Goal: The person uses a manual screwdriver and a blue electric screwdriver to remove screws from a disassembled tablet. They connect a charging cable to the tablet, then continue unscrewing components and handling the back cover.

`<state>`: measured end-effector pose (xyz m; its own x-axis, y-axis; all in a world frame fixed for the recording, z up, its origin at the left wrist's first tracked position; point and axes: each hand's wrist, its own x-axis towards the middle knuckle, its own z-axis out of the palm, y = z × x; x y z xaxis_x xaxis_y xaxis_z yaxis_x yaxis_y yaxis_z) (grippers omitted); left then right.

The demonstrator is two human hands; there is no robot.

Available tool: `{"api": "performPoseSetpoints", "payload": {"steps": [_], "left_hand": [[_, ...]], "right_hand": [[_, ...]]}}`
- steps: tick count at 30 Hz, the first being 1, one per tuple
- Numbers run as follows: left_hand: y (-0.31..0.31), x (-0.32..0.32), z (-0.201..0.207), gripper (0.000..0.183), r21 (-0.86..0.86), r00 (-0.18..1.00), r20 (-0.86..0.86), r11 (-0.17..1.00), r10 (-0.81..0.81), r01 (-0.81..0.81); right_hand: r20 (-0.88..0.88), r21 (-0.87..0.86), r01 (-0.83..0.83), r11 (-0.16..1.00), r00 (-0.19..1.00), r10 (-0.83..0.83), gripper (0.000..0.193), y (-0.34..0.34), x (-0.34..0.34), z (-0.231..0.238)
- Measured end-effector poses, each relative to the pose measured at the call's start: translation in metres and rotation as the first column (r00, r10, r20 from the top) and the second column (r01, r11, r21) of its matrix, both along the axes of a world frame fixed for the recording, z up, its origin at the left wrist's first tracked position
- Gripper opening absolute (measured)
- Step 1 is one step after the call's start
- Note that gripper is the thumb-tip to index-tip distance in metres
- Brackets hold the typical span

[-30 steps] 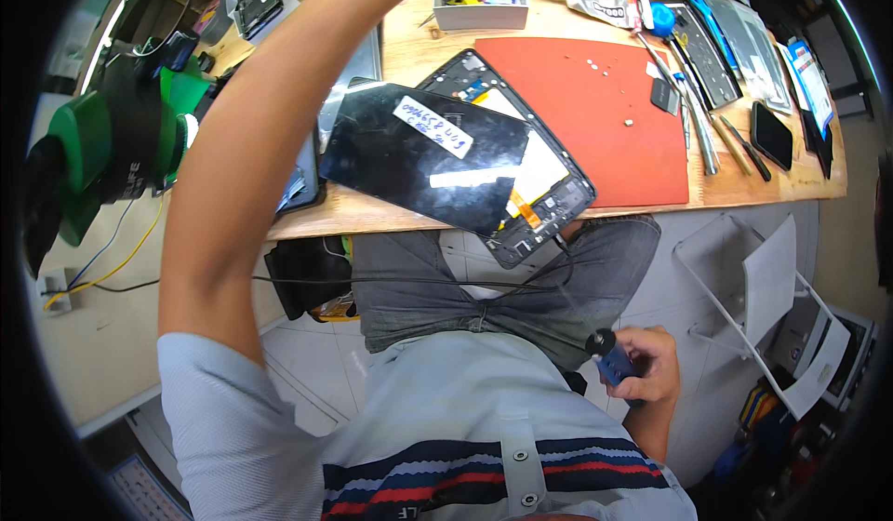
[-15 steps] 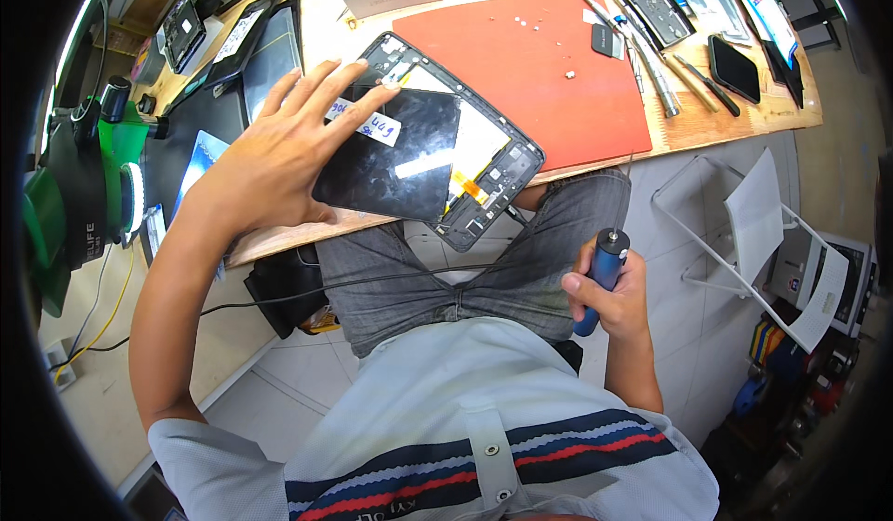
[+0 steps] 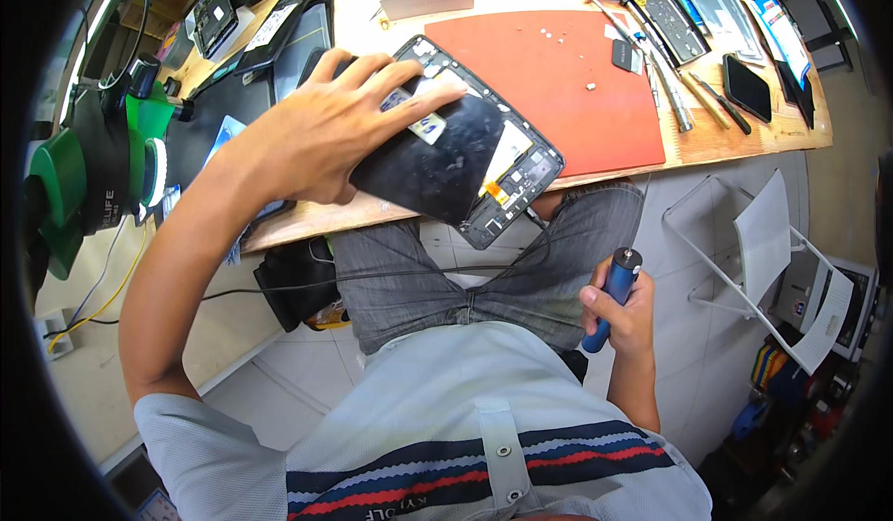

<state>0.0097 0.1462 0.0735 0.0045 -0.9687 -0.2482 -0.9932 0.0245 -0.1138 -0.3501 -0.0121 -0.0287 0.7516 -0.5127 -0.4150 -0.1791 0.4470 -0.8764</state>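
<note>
My left hand (image 3: 321, 135) spans a dark glass screen panel (image 3: 433, 172), thumb at its near left edge and fingers over its far side. A white handwritten label on the panel is partly hidden under the fingers. The panel overlaps an opened tablet body (image 3: 528, 153), whose grey frame, pale battery area and orange flex strip show at the right. One corner of the tablet juts past the bench edge. Away from the bench, over my right thigh, my right hand (image 3: 631, 312) is closed round a blue cylindrical tool (image 3: 611, 305) with a black end and small metal tip.
Beneath the tablet's right side lies an orange mat (image 3: 595, 102) with small white crumbs. Tweezers, brushes and a black phone (image 3: 746, 86) sit at the right. Several devices are stacked at the left by a green lamp (image 3: 70, 181). A black cable (image 3: 391, 277) crosses my lap; a white folding chair (image 3: 767, 223) stands right.
My left hand has moved right and its fingers have drawn in over the panel. The panel has shifted right and covers more of the tablet body. My right hand keeps its hold on the tool.
</note>
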Motion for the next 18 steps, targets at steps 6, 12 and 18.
{"api": "performPoseSetpoints", "payload": {"steps": [6, 12, 18], "left_hand": [[-0.036, 0.004, -0.005, 0.144, -0.097, 0.984, -0.047, 0.982, -0.169, 0.164], [-0.061, 0.002, -0.018, 0.149, 0.019, 0.969, -0.134, 0.977, -0.207, 0.211], [-0.062, 0.008, -0.019, 0.15, 0.059, 0.969, -0.155, 0.978, -0.191, 0.202]], "right_hand": [[0.002, 0.022, 0.01, 1.0, 1.0, -0.01, 0.021, 0.003, 0.002, 0.001], [-0.029, 0.022, -0.008, 1.0, 1.0, 0.009, 0.021, 0.013, 0.0, 0.0], [-0.057, 0.036, -0.029, 0.999, 0.998, 0.031, 0.022, 0.016, 0.001, -0.003]]}}
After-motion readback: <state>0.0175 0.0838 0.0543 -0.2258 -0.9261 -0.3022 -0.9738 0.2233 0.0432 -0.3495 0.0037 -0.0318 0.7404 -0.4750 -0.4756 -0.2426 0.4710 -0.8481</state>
